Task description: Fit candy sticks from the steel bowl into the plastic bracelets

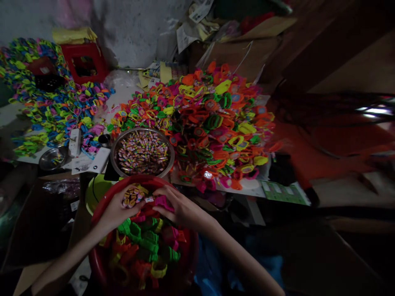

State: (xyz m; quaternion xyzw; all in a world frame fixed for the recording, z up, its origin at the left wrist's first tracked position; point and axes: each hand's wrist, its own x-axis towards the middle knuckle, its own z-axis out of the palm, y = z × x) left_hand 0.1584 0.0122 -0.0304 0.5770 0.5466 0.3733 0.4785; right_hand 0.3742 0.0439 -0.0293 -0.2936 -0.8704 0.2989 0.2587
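- We work at a pale tabletop [119, 98] beyond the red tub [94, 259], in a dim room with a grey, stained wall [132, 33] at the back.
- Above the red tub's far side, our right hand [177, 205] pinches a magenta toy watch [163, 201] between thumb and fingers; its long axis runs mostly sideways, slanting slightly down to the right.
- Our left hand [119, 207], over the tub's far left, curls around a bundle of wrapped candies [133, 195], their ends facing several ways.
- Between our hands, a small wrapped piece [149, 199] lies nearly sideways; we cannot tell which hand grips it.
- Inside the tub, green, orange, yellow and pink toy watches [149, 242] lie jumbled.
- Just beyond the tub, a steel bowl [173, 158] full of wrapped candies stands between it and part of the big watch heap [216, 119].
- Left of the tub is a lime-green basin [92, 193]; farther beyond it lie a white power bank or phone [100, 160], a power strip [75, 142] and a small metal dish [46, 160].
- Far beyond the tub, we see a red stool [69, 55] at left and a cardboard box [256, 53] at right.
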